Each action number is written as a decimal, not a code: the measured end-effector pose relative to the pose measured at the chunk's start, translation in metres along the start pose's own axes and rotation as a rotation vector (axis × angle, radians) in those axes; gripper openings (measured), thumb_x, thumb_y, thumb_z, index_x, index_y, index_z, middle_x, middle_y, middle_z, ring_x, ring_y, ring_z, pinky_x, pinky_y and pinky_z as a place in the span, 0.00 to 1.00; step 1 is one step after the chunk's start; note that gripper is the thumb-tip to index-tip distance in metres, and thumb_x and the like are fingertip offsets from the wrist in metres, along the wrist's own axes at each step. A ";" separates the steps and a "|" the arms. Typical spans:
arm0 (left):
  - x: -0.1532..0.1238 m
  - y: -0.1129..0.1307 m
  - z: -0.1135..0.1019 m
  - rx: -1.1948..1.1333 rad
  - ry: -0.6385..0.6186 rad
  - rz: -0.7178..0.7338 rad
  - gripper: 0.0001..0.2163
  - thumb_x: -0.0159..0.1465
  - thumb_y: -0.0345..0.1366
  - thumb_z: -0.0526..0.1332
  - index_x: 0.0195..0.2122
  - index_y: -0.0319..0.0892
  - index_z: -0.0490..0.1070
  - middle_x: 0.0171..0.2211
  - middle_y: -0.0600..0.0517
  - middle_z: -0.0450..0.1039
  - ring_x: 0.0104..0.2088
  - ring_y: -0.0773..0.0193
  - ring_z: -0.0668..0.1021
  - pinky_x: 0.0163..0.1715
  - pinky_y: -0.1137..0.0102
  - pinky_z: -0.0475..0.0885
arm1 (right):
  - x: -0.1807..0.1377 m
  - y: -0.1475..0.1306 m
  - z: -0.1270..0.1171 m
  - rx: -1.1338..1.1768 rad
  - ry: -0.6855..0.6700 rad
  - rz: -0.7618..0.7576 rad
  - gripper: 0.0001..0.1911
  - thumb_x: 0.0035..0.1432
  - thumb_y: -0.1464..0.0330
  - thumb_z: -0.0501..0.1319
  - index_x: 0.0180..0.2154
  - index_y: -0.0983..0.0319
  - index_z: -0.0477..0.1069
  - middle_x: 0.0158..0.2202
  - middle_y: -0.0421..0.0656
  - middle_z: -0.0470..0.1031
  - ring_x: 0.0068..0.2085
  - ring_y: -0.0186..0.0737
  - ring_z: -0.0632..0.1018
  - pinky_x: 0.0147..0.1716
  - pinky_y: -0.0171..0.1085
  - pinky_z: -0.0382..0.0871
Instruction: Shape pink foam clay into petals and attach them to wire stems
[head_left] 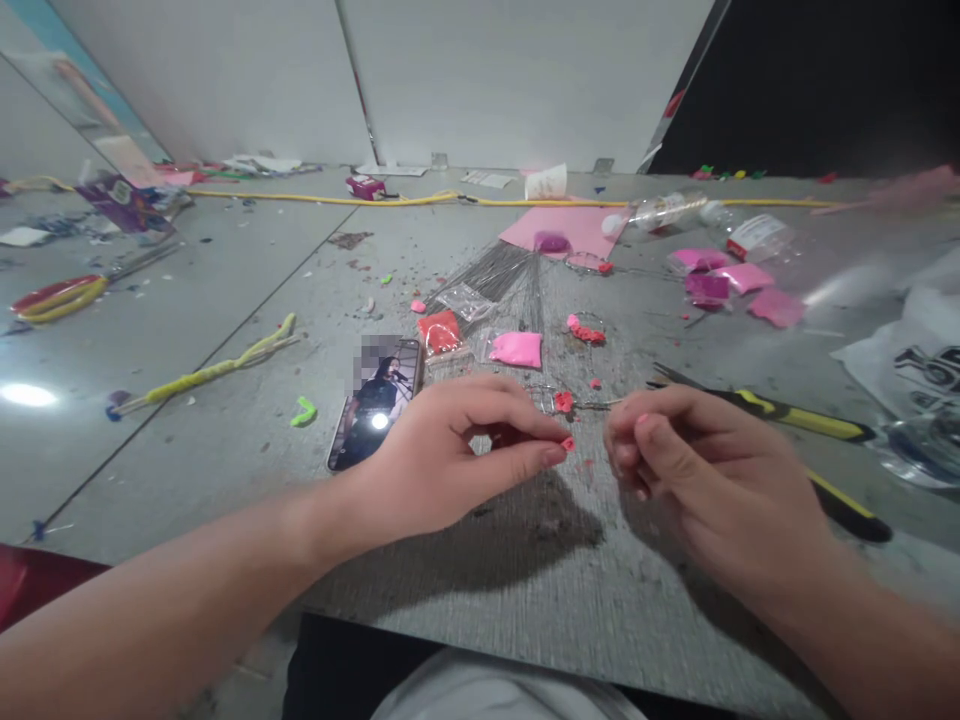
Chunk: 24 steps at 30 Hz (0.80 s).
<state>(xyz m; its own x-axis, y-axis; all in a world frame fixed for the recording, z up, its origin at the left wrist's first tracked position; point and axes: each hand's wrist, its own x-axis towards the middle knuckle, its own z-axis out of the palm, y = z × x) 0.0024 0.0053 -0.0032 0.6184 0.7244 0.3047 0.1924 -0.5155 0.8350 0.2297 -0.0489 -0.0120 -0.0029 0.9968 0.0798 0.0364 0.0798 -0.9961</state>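
Observation:
My left hand (pixel 457 450) is closed in a pinch, with a tiny red piece of clay (pixel 568 444) between thumb and forefinger. To its right my right hand (pixel 705 470) is curled, thumb pressed towards the fingers. A speck of red shows at its thumb tip, but what it holds, if anything, I cannot make out. Just beyond the fingertips lies a wire ring with a red clay flower (pixel 563 402). Farther back rests another wire ring bearing red and pink clay (pixel 587 332). Bags of orange-red clay (pixel 441 333) and pink clay (pixel 516 349) lie behind my left hand.
A phone (pixel 379 405) with a lit screen is beside my left wrist. Pliers with yellow-black handles (pixel 806 418) lie beyond my right hand. Thin wires (pixel 487 280) fan out from pink paper (pixel 592 228). Several pink packets (pixel 739 280), bottles (pixel 667 212) and a yellow cord (pixel 315 200) lie around.

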 end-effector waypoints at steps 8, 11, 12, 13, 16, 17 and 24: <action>-0.008 0.011 0.021 -0.321 0.197 0.096 0.05 0.66 0.36 0.70 0.39 0.41 0.83 0.34 0.47 0.80 0.31 0.67 0.78 0.30 0.72 0.74 | -0.010 0.000 0.015 -0.079 0.021 -0.183 0.06 0.65 0.62 0.69 0.37 0.56 0.79 0.29 0.39 0.76 0.21 0.32 0.74 0.18 0.32 0.69; -0.010 0.011 0.023 -0.326 0.202 0.138 0.03 0.66 0.34 0.69 0.39 0.41 0.83 0.33 0.48 0.80 0.32 0.68 0.78 0.32 0.72 0.75 | -0.012 -0.001 0.019 -0.004 -0.006 -0.225 0.03 0.66 0.66 0.68 0.37 0.56 0.79 0.34 0.39 0.78 0.21 0.29 0.76 0.18 0.31 0.73; -0.010 0.011 0.024 -0.323 0.204 0.140 0.03 0.66 0.33 0.69 0.39 0.41 0.83 0.33 0.48 0.80 0.32 0.68 0.78 0.32 0.72 0.75 | -0.013 -0.001 0.020 0.015 -0.015 -0.236 0.03 0.67 0.67 0.67 0.38 0.55 0.80 0.35 0.39 0.78 0.21 0.29 0.76 0.18 0.30 0.74; -0.010 0.011 0.024 -0.319 0.205 0.138 0.03 0.66 0.33 0.69 0.39 0.41 0.83 0.34 0.48 0.80 0.31 0.68 0.78 0.32 0.72 0.75 | -0.015 -0.002 0.021 0.033 -0.022 -0.244 0.03 0.67 0.68 0.67 0.38 0.55 0.80 0.36 0.39 0.79 0.22 0.29 0.77 0.19 0.29 0.75; -0.010 0.010 0.026 -0.312 0.209 0.132 0.04 0.66 0.34 0.69 0.40 0.41 0.83 0.34 0.48 0.80 0.31 0.68 0.78 0.32 0.72 0.76 | -0.018 -0.003 0.023 0.080 -0.042 -0.251 0.03 0.66 0.68 0.68 0.39 0.55 0.81 0.38 0.40 0.79 0.23 0.31 0.79 0.18 0.30 0.78; -0.010 0.009 0.027 -0.314 0.214 0.138 0.04 0.66 0.34 0.70 0.40 0.41 0.83 0.33 0.48 0.79 0.31 0.68 0.78 0.32 0.72 0.76 | -0.019 -0.003 0.023 0.092 -0.049 -0.253 0.03 0.66 0.69 0.68 0.39 0.55 0.81 0.38 0.40 0.79 0.23 0.31 0.80 0.18 0.30 0.78; -0.011 0.008 0.028 -0.297 0.221 0.149 0.04 0.66 0.33 0.69 0.41 0.42 0.83 0.34 0.48 0.80 0.32 0.67 0.79 0.33 0.71 0.77 | -0.020 -0.004 0.023 0.070 -0.049 -0.265 0.05 0.65 0.71 0.68 0.39 0.54 0.81 0.39 0.39 0.81 0.25 0.30 0.81 0.23 0.30 0.82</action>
<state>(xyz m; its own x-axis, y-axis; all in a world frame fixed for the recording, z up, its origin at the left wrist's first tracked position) 0.0184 -0.0201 -0.0131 0.4381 0.7491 0.4969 -0.1357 -0.4914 0.8603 0.2065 -0.0689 -0.0109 -0.0512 0.9398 0.3379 -0.0409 0.3361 -0.9409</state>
